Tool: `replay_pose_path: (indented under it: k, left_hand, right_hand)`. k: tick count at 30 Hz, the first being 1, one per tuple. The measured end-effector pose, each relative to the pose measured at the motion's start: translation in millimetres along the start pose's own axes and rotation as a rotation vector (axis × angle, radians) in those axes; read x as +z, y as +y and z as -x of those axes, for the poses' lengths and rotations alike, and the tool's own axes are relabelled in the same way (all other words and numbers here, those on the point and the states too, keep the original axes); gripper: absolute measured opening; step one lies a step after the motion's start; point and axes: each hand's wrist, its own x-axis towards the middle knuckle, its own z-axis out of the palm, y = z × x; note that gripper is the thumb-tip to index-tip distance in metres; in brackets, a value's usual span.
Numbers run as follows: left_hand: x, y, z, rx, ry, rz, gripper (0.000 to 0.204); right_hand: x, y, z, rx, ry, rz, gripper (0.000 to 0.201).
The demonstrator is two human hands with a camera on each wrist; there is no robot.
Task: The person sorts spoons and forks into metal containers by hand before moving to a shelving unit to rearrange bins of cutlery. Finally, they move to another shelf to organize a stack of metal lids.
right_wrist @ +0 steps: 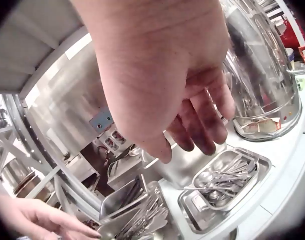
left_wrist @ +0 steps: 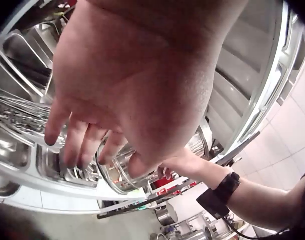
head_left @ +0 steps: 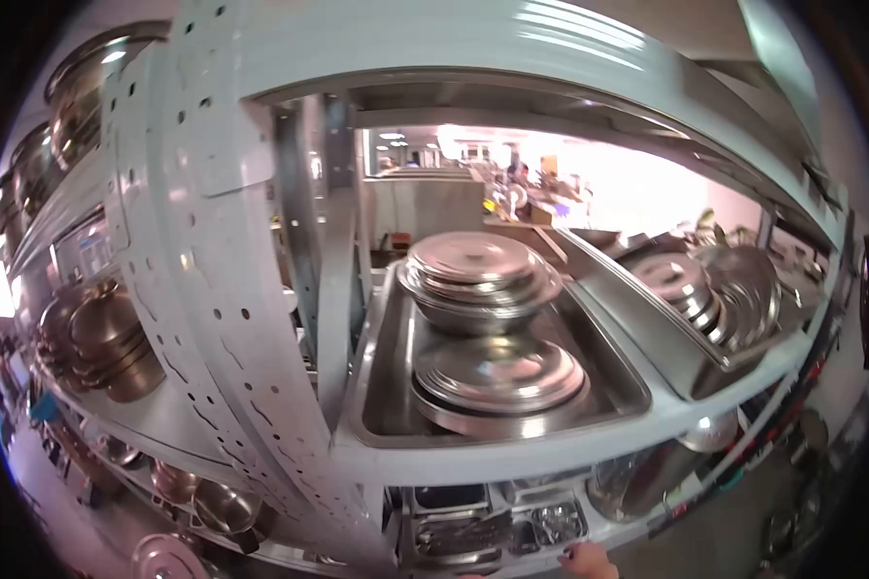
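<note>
Palm side showing, my left hand [left_wrist: 127, 85] hangs over the lower shelf with its fingers loosely bent and nothing held. My right hand [right_wrist: 157, 75] is above a small metal pan of spoons [right_wrist: 225, 180], its fingers also relaxed and holding nothing. In the right wrist view the left hand sits at the lower left, beside a pan of long metal utensils [right_wrist: 145, 220]. A big shiny metal cylinder [right_wrist: 265, 70] stands to the right of the right hand. At the bottom edge of the head view, only part of the right hand shows.
Above, a shelf carries a deep tray [head_left: 632, 410] with stacked metal lids [head_left: 502, 372] and bowls. A second tray [head_left: 700, 381] of lids stands to its right. The perforated upright post [head_left: 212, 280] rises at the left, with pots [head_left: 106, 338] beyond it.
</note>
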Motion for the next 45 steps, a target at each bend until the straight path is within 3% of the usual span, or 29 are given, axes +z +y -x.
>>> replay_pose_path:
  k: [2, 3, 5, 6, 7, 8, 11, 13, 15, 16, 17, 19, 22, 23, 25, 28, 35, 43, 45]
  left_hand:
    - [40.8, -56.1, 3.5, 0.066, 0.001, -0.106, 0.047]
    - [50.5, -63.9, 10.1, 0.111, 0.0, -0.142, 0.047]
    - [47.6, -46.9, 13.5, -0.112, -0.229, -0.209, 0.051]
    - [74.7, -43.4, 29.3, -0.166, -0.16, -0.181, 0.051]
    - [78.8, -48.9, 35.9, -0.227, -0.035, -0.145, 0.051]
    - [85.5, -36.3, 39.5, -0.267, -0.055, -0.195, 0.052]
    - [123.3, 16.9, 34.6, -0.265, -0.101, -0.302, 0.052]
    - [175.3, 43.2, 15.4, -0.2, -0.167, -0.358, 0.05]
    - [225.2, 69.8, -9.7, -0.052, -0.352, -0.433, 0.048]
    - [244.7, 102.3, -13.4, 0.103, -0.378, -0.465, 0.045]
    - [264.6, 139.3, -19.8, 0.168, -0.477, -0.479, 0.047]
    - [304.2, 216.2, -38.1, 0.286, -0.629, -0.488, 0.049]
    - [367.6, 285.7, -72.0, 0.448, -0.657, -0.578, 0.046]
    - [385.1, 309.9, -79.2, 0.487, -0.677, -0.642, 0.046]
    - [413.7, 349.3, -84.3, 0.568, -0.674, -0.595, 0.045]
    - [447.6, 371.9, -95.1, 0.682, -0.632, -0.53, 0.043]
    - [467.9, 380.4, -122.5, 0.65, -0.653, -0.508, 0.041]
    - [477.0, 468.3, -253.0, 0.63, -0.505, -0.421, 0.036]
    - [475.2, 508.5, -290.1, 0.777, -0.405, -0.232, 0.033]
  right_hand:
    - [8.4, -4.0, 19.9, -0.043, 0.055, 0.022, 0.041]
    - [9.9, -4.3, 32.4, -0.051, 0.084, 0.019, 0.042]
    - [0.5, -13.7, 61.7, -0.026, 0.095, 0.023, 0.039]
    - [5.2, -5.9, 109.4, 0.026, 0.057, 0.007, 0.037]
    - [-2.4, 0.2, 119.9, 0.031, 0.029, 0.019, 0.035]
    - [-1.8, 10.5, 145.1, 0.05, 0.069, -0.005, 0.032]
    - [8.7, 55.5, 248.7, 0.177, 0.141, -0.083, 0.029]
    - [22.0, 95.6, 329.5, 0.275, 0.183, -0.146, 0.029]
    - [48.9, 129.0, 423.4, 0.361, 0.25, -0.129, 0.03]
    - [75.3, 147.5, 473.3, 0.455, 0.281, -0.128, 0.03]
    - [72.9, 146.6, 525.9, 0.593, 0.19, -0.165, 0.031]
    - [75.9, 143.8, 628.8, 0.76, 0.241, -0.25, 0.029]
    - [86.1, 133.2, 764.6, 1.034, 0.4, -0.296, 0.028]
    - [83.3, 127.8, 796.1, 1.07, 0.401, -0.298, 0.028]
    - [77.0, 118.4, 844.3, 1.313, 0.45, -0.281, 0.025]
    - [73.9, 128.9, 870.2, 1.368, 0.531, -0.262, 0.024]
    - [20.6, 206.1, 839.1, 1.123, 0.593, -0.242, 0.024]
    - [-18.3, 346.8, 798.3, 1.098, 0.592, -0.206, 0.025]
    - [-35.5, 387.2, 785.9, 1.091, 0.602, -0.209, 0.025]
